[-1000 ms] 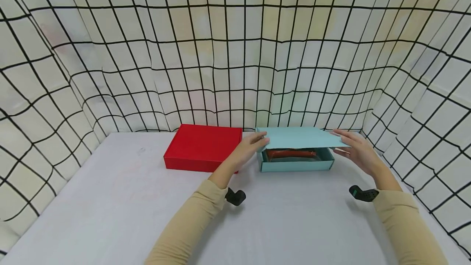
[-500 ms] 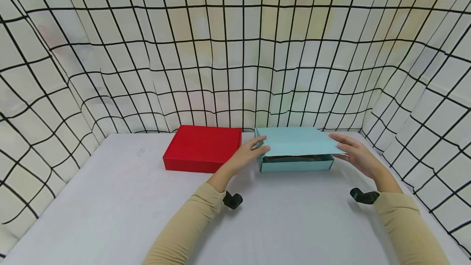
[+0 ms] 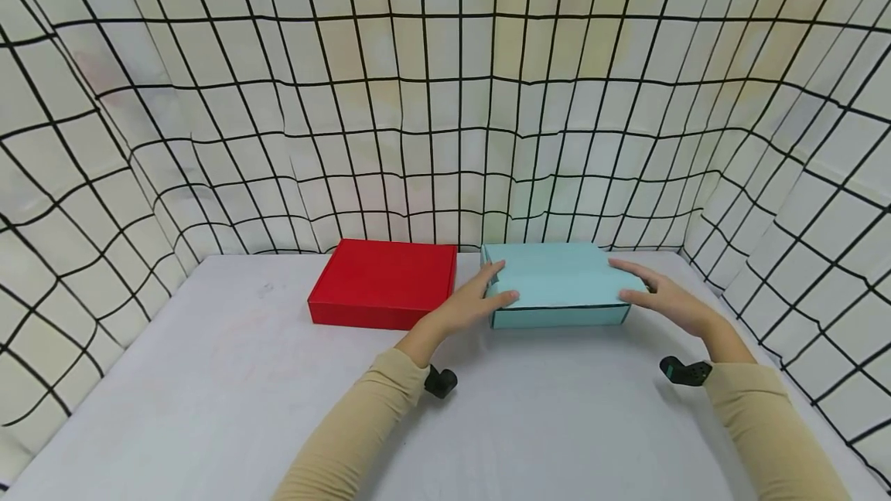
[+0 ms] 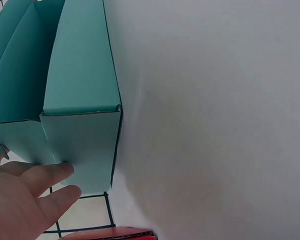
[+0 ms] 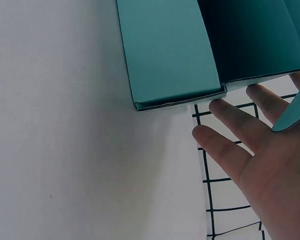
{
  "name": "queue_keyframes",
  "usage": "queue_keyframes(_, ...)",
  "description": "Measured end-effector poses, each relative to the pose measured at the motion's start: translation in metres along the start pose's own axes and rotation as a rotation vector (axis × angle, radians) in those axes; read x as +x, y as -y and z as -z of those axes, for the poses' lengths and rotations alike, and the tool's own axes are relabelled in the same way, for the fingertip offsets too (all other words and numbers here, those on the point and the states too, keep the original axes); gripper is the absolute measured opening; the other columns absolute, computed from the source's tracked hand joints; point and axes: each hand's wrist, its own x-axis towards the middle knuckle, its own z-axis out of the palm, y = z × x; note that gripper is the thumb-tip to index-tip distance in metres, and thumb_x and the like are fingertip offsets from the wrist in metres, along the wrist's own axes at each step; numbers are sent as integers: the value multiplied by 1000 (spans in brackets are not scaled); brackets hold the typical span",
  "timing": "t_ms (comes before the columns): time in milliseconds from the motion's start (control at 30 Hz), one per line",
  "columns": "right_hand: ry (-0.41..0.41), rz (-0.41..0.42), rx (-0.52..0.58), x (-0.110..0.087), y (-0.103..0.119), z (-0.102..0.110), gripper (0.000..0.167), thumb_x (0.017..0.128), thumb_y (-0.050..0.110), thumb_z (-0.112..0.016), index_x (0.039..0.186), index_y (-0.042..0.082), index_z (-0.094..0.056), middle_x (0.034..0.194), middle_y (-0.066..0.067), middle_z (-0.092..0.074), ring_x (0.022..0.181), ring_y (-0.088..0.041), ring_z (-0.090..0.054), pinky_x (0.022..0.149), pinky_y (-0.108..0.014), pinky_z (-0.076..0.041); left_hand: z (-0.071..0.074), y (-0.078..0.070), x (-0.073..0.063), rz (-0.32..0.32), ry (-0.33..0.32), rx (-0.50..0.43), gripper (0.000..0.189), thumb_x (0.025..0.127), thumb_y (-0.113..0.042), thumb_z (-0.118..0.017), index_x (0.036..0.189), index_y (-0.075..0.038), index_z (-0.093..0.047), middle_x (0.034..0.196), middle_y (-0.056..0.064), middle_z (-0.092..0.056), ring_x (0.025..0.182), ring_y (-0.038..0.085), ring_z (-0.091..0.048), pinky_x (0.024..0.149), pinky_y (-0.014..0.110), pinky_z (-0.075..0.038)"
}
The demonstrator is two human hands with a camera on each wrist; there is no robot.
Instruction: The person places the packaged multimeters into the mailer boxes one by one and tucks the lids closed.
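Btwn L hand (image 3: pixel 462 304) & R hand (image 3: pixel 670 301), on tbl (image 3: pixel 209 393): lt-blue box (image 3: pixel 560 273).

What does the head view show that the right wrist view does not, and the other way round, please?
Only the head view shows the red box, the left hand at one end of the blue box, both tan sleeves and the lid's broad top.

Only the right wrist view shows a dark opening at the front of the blue box, beneath its lid.

Both show the blue box, the right hand at its other end, the white table and the black grid.
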Motion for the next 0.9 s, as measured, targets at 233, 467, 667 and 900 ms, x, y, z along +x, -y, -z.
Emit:
queue_keyframes(233, 10, -37, -2, 0, -2, -3, 76, 99, 29, -66, 164, 16, -27, 168, -25, -10, 148, -58, -8, 104, -81, -18, 0, 2, 0, 16, 39, 95, 83, 102, -52, -54, 166, -16, -15, 172, 10, -4, 156, 28, -9, 120, 55, -23)
queue_keyframes(467, 20, -59, -10, 3, -6, -6, 81, 95, 29, -71, 163, 17, -28, 166, -28, -12, 147, -56, -15, 107, -78, -20, -3, 3, 5, 37, 43, 157, 87, 99, -52, -58, 166, -14, -16, 172, 10, 0, 156, 28, -9, 119, 55, -26)
queue_keyframes(667, 17, -78, -39, 4, -9, -10, 86, 92, 30, -76, 163, 18, -29, 166, -29, -12, 147, -56, -16, 108, -76, -22, -6, 5, 8, 54, 54, 186, 91, 98, -49, -63, 166, -14, -14, 172, 10, 4, 155, 29, -13, 119, 53, -29)
queue_keyframes(900, 12, -67, -90, 6, -9, -14, 89, 91, 32, -78, 163, 17, -29, 167, -29, -9, 148, -57, -12, 110, -76, -20, -8, 3, 8, 43, 19, 439, 89, 97, -57, -59, 165, -17, -20, 172, 6, -4, 154, 32, -21, 117, 54, -32)
